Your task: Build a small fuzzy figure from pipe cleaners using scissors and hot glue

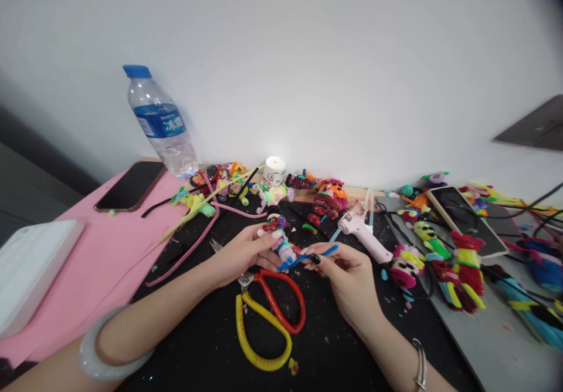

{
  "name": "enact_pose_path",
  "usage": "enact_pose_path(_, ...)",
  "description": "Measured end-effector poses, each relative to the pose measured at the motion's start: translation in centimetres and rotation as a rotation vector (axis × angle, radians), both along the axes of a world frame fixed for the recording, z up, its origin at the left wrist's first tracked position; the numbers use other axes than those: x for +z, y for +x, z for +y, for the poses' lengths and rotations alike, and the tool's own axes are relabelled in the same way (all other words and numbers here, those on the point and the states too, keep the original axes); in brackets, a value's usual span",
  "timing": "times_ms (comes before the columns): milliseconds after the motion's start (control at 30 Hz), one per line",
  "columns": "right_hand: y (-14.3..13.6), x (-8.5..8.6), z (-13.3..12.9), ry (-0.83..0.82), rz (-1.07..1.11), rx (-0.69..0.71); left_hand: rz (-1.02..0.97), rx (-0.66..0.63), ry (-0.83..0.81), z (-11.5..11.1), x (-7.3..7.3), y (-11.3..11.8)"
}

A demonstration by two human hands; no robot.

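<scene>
My left hand is closed around a small colorful pipe-cleaner figure near the middle of the black work surface. Between the thumb and fingers of my right hand is a blue pipe cleaner, whose far end lies against the lower part of the figure. Below my hands rest scissors with one yellow and one red handle loop; the blades are partly hidden by my left hand and forearm.
A pink glue gun lies right of my hands. Finished pipe-cleaner dolls and a phone are at the right. Behind are a white roll and more figures. A water bottle, dark phone and white box stand left.
</scene>
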State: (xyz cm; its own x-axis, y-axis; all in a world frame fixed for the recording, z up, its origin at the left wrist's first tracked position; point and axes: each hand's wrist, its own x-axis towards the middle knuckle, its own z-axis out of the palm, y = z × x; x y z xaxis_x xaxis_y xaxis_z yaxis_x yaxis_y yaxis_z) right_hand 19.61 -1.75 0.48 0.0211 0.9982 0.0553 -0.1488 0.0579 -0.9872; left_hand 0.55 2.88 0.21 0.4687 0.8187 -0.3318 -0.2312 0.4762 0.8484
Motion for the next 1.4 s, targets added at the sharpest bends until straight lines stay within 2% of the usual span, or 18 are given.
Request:
enact_pose_path(400,-0.11,-0.24,0.09,-0.007,0.009,-0.032,0.027,-0.059,-0.006,0.12,0.33,0.02)
enact_pose_path(1033,-0.34,-0.06,-0.04,-0.029,-0.022,-0.060,0.096,-0.054,0.023,0.16,-0.15,-0.01)
enact_pose_path(1400,-0.32,0.22,-0.03,0.007,-0.170,-0.106,0.148,-0.022,0.078,-0.03,0.14,0.23)
